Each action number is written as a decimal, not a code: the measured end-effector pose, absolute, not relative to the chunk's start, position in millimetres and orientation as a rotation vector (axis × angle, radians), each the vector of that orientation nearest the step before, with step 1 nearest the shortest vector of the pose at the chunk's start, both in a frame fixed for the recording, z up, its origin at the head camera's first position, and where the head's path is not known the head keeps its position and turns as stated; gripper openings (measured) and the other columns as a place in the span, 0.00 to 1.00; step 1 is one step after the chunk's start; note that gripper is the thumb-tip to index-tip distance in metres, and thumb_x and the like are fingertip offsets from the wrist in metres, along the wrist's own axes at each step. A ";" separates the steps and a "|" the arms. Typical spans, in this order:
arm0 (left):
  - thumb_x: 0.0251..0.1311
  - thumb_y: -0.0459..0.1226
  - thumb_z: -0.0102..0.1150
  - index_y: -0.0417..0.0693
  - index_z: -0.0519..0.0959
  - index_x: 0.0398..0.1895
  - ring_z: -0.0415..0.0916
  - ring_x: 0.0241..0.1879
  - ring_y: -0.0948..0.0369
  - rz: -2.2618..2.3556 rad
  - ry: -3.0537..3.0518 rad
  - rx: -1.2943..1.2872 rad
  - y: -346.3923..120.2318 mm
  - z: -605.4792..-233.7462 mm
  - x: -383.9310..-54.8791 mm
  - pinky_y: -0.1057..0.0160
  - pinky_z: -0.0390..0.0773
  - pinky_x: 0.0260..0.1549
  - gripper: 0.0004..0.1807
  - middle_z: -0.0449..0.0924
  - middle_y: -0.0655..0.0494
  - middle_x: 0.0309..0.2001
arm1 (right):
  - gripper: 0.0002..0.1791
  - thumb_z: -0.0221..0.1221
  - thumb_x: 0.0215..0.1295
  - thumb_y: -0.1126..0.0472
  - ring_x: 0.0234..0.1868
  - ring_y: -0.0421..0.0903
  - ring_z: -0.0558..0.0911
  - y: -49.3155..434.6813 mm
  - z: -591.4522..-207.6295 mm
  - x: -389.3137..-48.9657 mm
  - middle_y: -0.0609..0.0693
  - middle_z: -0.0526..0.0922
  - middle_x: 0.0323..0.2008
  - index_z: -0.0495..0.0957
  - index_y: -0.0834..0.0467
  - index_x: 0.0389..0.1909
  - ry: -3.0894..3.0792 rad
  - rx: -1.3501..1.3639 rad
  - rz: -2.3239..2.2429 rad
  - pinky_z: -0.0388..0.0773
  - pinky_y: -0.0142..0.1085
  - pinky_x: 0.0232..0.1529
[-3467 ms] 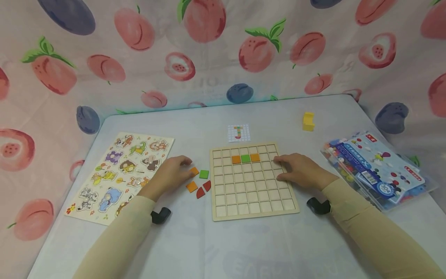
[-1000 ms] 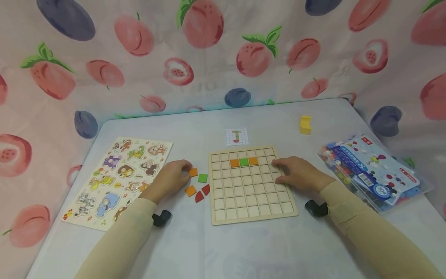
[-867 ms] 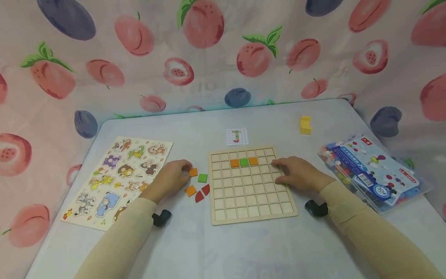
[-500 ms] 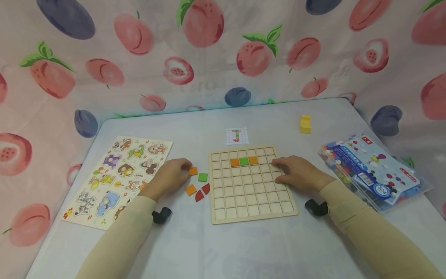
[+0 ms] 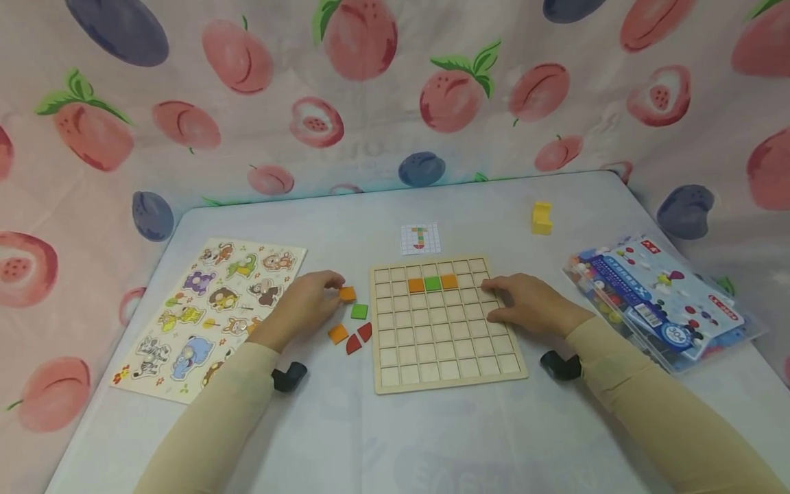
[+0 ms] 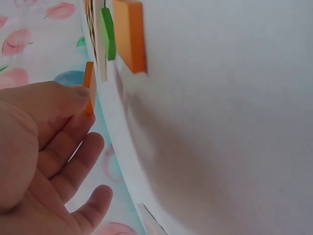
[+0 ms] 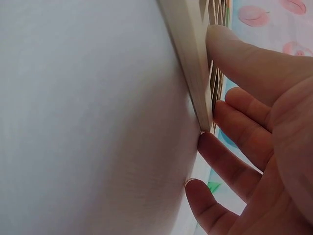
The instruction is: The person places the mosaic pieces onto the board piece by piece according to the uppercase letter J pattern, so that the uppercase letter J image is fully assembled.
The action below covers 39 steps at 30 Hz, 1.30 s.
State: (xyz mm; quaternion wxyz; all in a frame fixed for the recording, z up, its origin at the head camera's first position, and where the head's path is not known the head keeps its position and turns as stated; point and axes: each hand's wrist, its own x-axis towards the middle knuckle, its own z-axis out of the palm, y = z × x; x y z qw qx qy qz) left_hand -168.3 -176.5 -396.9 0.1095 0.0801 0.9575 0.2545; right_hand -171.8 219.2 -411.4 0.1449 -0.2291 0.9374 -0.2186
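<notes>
My left hand (image 5: pixel 302 309) pinches an orange square tile (image 6: pixel 89 73) between thumb and fingers, its other fingers loosely bent in the left wrist view. Below it on the table are a green tile (image 5: pixel 359 311), a second orange tile (image 5: pixel 338 334) and two red quarter-round pieces (image 5: pixel 354 344). To their right lies a wooden grid board (image 5: pixel 447 333). In its second row sit an orange, a green (image 5: pixel 433 283) and an orange tile side by side. My right hand (image 5: pixel 533 302) rests at the board's right edge, thumb on the rim and fingers loosely extended.
Behind the board lies a small pattern card (image 5: pixel 421 239) with a coloured J-like figure. An animal puzzle board (image 5: pixel 204 315) is at the left. At the right stand a clear box (image 5: pixel 617 309) topped by a printed sheet (image 5: pixel 673 295), and a yellow block (image 5: pixel 542 218).
My left hand has taken the upper orange tile and moved it slightly away from me and to the right. The right hand keeps its place on the board's edge.
</notes>
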 end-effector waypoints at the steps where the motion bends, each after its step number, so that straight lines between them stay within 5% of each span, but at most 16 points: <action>1: 0.65 0.34 0.60 0.43 0.78 0.59 0.72 0.61 0.50 0.751 2.817 0.240 -175.2 -396.5 -168.5 0.49 0.70 0.62 0.19 0.80 0.50 0.57 | 0.34 0.67 0.65 0.54 0.66 0.66 0.69 219.4 -411.4 -171.9 0.66 0.74 0.63 0.71 0.65 0.67 2.700 -0.661 -0.632 0.62 0.59 0.66; 39: 0.64 0.34 0.61 0.46 0.80 0.57 0.73 0.57 0.53 0.720 2.790 0.363 -127.2 -400.0 -170.1 0.53 0.71 0.61 0.18 0.80 0.53 0.55 | 0.35 0.67 0.64 0.52 0.66 0.66 0.68 219.6 -412.3 -172.7 0.66 0.73 0.64 0.70 0.64 0.68 2.695 -0.629 -0.620 0.62 0.59 0.67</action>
